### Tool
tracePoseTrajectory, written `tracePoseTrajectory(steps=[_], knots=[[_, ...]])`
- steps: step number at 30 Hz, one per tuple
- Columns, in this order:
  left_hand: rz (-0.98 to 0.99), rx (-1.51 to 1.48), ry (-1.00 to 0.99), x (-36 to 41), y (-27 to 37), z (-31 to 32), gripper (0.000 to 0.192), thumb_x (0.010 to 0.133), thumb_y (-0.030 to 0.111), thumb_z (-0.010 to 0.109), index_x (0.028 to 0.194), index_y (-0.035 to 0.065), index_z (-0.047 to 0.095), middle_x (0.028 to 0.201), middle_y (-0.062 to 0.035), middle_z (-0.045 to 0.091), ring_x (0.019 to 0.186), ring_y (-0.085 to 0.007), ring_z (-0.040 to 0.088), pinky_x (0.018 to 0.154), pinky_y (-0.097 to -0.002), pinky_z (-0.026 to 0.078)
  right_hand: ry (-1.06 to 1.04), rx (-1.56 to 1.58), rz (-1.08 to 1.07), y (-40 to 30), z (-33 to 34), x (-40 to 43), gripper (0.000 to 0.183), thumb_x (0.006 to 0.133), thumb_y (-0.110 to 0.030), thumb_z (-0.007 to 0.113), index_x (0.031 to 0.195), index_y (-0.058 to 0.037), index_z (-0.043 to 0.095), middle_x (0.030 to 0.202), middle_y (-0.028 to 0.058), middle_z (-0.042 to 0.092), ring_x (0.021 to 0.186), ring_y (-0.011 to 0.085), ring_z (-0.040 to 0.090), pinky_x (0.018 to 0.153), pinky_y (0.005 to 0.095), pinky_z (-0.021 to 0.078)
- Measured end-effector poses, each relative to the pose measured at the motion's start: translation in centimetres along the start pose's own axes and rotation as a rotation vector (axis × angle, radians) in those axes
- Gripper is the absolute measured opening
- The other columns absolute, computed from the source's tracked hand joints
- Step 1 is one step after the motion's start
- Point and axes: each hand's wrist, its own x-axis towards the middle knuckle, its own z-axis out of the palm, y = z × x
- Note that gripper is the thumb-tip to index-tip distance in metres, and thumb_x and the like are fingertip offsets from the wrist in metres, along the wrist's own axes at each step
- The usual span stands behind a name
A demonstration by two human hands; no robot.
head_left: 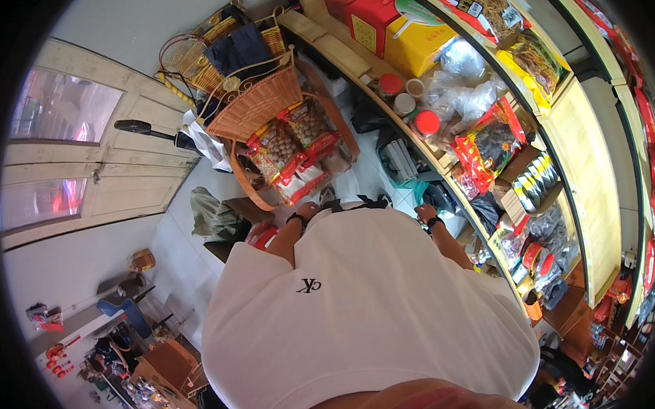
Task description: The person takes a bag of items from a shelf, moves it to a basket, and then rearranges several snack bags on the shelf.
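Note:
My left hand [307, 210] hangs low beside my white shirt [363, 290], a black band on its wrist. Just beyond it is a woven rattan armchair [256, 112], whose curved arm comes near the hand. On the seat lie red-and-clear bags of round brown dried goods [282, 144], with white-and-red packets [300, 184] in front. My right hand [425, 212], also banded at the wrist, hangs on the other side near the wooden shelf unit [349, 55]. The fingers of both hands are small and partly hidden, so I cannot make out anything held.
Shelves on the right carry red-lidded jars [427, 123], a red bag of dark dried food [493, 139] and a yellow box [416, 42]. Beneath stands a green plastic bag [396, 159]. At left are a pale panelled door [125, 157] and an open cardboard box [246, 212] on tiles.

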Motion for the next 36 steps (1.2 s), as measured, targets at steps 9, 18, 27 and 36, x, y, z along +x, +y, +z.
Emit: tracePoseTrajectory(steps=[9,18,27,36], knots=[[0.103,0.046,-0.092,-0.9,1.5,-1.0,0.028,0.077,0.022,0.056,0.102,0.0101,0.061,0.105,-0.0121,0.059,0.099,-0.0303,0.055,0.084,-0.0363,0.047,-0.087,-0.063,-0.026,1.0,-1.0,2.6,0.02,0.082,-0.023,0.051,0.074,-0.0052,0.056,0.06,0.0056,0.056,0.049,0.0182,0.057,0.043,0.031,0.0437],[-0.242,-0.592,0.075,-2.3,-3.5,-0.5,0.032,0.081,0.03,0.053,0.097,0.0037,0.061,0.073,-0.009,0.062,0.058,-0.017,0.059,0.057,-0.0288,0.048,-0.246,0.275,0.271,-10.0,-1.6,5.7,0.025,0.077,-0.024,0.054,0.078,0.0007,0.056,0.061,0.0085,0.057,0.052,0.0189,0.055,0.05,0.0304,0.0455],[-0.337,-1.008,0.184,-3.0,-6.1,-3.1,0.026,0.082,0.02,0.054,0.098,0.0006,0.059,0.076,-0.0083,0.06,0.062,-0.017,0.058,0.057,-0.0295,0.048,-0.266,0.21,0.04,-21.6,1.6,13.2,0.031,0.082,-0.028,0.057,0.1,-0.0031,0.057,0.075,0.0091,0.061,0.059,0.0183,0.059,0.051,0.0301,0.0457],[-0.392,-1.164,0.379,4.6,-11.3,-3.1,0.029,0.084,0.023,0.054,0.105,0.0043,0.057,0.087,-0.007,0.061,0.075,-0.0141,0.059,0.058,-0.0258,0.045,-0.41,-0.035,-0.129,-34.5,11.6,21.2,0.056,0.078,-0.026,0.061,0.127,-0.0071,0.042,0.119,0.0157,0.052,0.099,0.0295,0.055,0.084,0.0376,0.0448]])
